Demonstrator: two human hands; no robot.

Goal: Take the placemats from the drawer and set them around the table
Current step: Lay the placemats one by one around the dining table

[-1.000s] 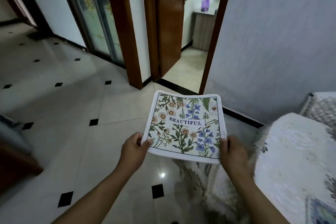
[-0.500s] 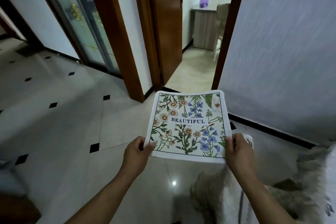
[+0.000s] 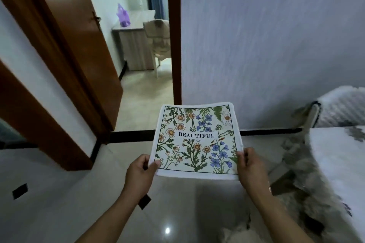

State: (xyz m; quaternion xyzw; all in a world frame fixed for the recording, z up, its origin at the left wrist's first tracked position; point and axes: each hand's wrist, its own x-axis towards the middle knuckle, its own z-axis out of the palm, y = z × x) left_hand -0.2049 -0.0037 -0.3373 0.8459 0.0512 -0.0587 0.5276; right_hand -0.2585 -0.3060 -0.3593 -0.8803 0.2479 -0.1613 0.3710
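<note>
As the two forearms reached up from the bottom edge of the view, each hand gripped a near corner of the placemat (image 3: 197,138). The left hand (image 3: 140,173) pinched the near-left corner, thumb on the printed face and the other fingers curled beneath. The right hand (image 3: 250,169) clasped the near-right corner, thumb on top along the white border, its other fingers hidden under the cloth. The placemat was a square cloth with a white hem and a thin dark frame, with daisies, blue flowers and green fronds around the word BEAUTIFUL. It was held out flat and face up in the air over the glossy pale floor (image 3: 69,203), touching nothing but the two hands. Small black diamond tiles (image 3: 19,191) were set into that floor, one of them just beside the left forearm.

To the right, apart from the placemat, stood the table (image 3: 335,163) under a white patterned cloth whose shaggy edge hung toward the floor. Behind it showed a chair back (image 3: 339,104) with a pale woolly cover.

Beyond the placemat's far edge a black skirting strip (image 3: 130,136) ran along the foot of a pale blue-grey wall (image 3: 266,35). Left of the wall a brown wooden door (image 3: 79,45) stood open beside its dark frame (image 3: 174,35) — through the gap lay another room with a wooden desk (image 3: 136,49), a purple container (image 3: 123,16) on top and a chair (image 3: 160,39) beside it.
</note>
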